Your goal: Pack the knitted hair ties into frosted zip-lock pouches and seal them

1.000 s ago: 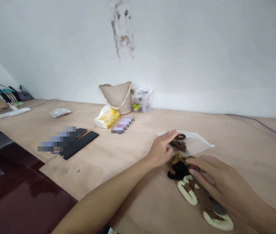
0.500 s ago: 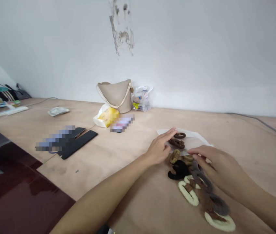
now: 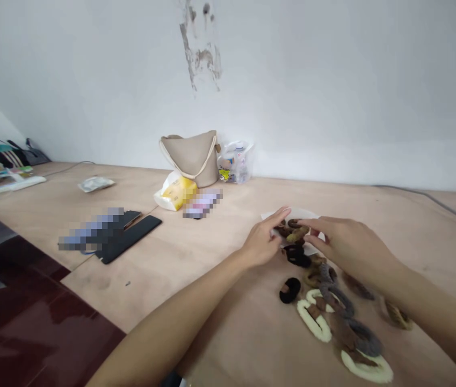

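Several towel-like hair ties in brown, olive, black, grey and cream lie in front of me. My left hand [image 3: 263, 238] rests at the left edge of a translucent white bag [image 3: 312, 215], fingers stretched out and thumb apart. An olive hair tie [image 3: 298, 234] lies with brown ones over the bag. Just right of it is my right hand [image 3: 342, 242], its fingertips at the brown ties and the thumb held apart. Below lie black hair ties [image 3: 290, 290], grey ones [image 3: 367, 338] and cream ones [image 3: 314, 322]. My right forearm partly hides a few more.
Toward the wall stand a beige handbag [image 3: 191, 153], a yellow tissue pack [image 3: 179, 191] and a clear bag with a bottle [image 3: 238, 161]. A blurred-out phone [image 3: 202, 204] and a black flat case [image 3: 131, 239] lie to the left. A grey cable [image 3: 433, 201] runs at right.
The olive hair tie has moved up onto the bag beside the brown ones. My right hand has shifted up and left. One black hair tie now lies apart from the other.
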`<action>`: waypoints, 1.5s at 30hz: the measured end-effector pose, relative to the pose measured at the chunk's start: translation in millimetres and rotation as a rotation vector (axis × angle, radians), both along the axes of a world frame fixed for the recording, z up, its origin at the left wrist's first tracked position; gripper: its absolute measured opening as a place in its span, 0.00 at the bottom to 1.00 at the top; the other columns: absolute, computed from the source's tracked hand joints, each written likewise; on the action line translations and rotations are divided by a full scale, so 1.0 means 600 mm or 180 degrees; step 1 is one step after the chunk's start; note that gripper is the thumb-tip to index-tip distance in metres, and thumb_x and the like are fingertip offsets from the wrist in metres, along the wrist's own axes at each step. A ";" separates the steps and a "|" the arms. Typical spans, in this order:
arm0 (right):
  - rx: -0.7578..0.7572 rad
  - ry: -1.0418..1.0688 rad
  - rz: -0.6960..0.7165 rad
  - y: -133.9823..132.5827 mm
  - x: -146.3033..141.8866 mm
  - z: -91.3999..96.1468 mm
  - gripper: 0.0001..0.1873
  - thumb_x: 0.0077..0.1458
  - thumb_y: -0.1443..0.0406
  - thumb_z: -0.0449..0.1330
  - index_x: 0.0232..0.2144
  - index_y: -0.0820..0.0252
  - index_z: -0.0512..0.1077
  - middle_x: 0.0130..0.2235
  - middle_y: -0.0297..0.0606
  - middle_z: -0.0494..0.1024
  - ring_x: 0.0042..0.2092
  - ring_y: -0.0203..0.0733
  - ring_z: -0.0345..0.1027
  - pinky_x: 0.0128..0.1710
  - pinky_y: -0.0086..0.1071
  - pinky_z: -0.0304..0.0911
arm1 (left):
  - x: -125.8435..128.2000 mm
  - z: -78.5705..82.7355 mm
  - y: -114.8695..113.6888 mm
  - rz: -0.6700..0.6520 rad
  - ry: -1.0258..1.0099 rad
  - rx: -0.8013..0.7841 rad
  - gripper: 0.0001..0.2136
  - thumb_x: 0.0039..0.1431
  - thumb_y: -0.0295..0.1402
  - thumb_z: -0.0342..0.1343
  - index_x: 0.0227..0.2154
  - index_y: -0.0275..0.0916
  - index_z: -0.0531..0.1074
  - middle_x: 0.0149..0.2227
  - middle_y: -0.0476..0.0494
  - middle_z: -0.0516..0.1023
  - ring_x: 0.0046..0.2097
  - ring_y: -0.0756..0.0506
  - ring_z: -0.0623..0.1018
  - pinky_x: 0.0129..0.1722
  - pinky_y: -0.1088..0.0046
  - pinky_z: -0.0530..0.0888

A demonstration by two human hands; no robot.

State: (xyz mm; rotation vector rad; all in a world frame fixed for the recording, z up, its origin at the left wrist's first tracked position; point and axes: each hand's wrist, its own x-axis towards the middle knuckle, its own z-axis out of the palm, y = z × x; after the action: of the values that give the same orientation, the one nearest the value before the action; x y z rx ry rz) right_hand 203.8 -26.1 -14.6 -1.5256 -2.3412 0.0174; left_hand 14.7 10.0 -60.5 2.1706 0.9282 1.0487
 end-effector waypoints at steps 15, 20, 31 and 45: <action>0.0194 0.0044 0.0514 -0.036 -0.022 -0.051 0.10 0.57 0.66 0.51 0.33 0.58 0.72 0.36 0.42 0.76 0.39 0.47 0.69 0.38 0.39 0.62 | 0.003 0.008 -0.001 0.0198 -0.0236 -0.0365 0.36 0.43 0.15 0.44 0.58 0.43 0.61 0.62 0.49 0.58 0.62 0.42 0.60 0.60 0.62 0.61; 0.0036 -0.0059 0.0540 -0.021 -0.044 -0.056 0.19 0.48 0.75 0.51 0.41 0.60 0.72 0.39 0.43 0.77 0.40 0.47 0.70 0.37 0.36 0.61 | 0.006 0.006 -0.001 0.0099 -0.0178 -0.0357 0.37 0.42 0.15 0.44 0.58 0.43 0.60 0.62 0.50 0.57 0.62 0.42 0.61 0.61 0.62 0.60; 0.0345 0.0816 -0.0185 -0.090 0.114 -0.045 0.14 0.56 0.55 0.50 0.42 0.46 0.71 0.40 0.35 0.78 0.36 0.45 0.73 0.21 0.32 0.66 | -0.001 0.020 0.004 0.0409 -0.0377 -0.0556 0.36 0.41 0.16 0.45 0.58 0.42 0.60 0.63 0.50 0.57 0.62 0.43 0.61 0.61 0.65 0.58; 0.1318 0.1122 -0.0059 -0.057 0.046 -0.012 0.10 0.56 0.59 0.53 0.35 0.52 0.74 0.40 0.36 0.79 0.39 0.45 0.74 0.36 0.37 0.70 | 0.003 0.032 -0.011 0.0370 -0.0117 -0.0582 0.37 0.41 0.16 0.47 0.59 0.41 0.60 0.61 0.49 0.60 0.62 0.43 0.61 0.63 0.64 0.55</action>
State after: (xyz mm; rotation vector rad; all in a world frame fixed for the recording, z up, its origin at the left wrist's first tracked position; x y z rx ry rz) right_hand 231.2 -60.6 -21.9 -1.2261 -1.9076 -0.1775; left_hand 16.5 3.4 -41.0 1.9618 1.0997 1.0121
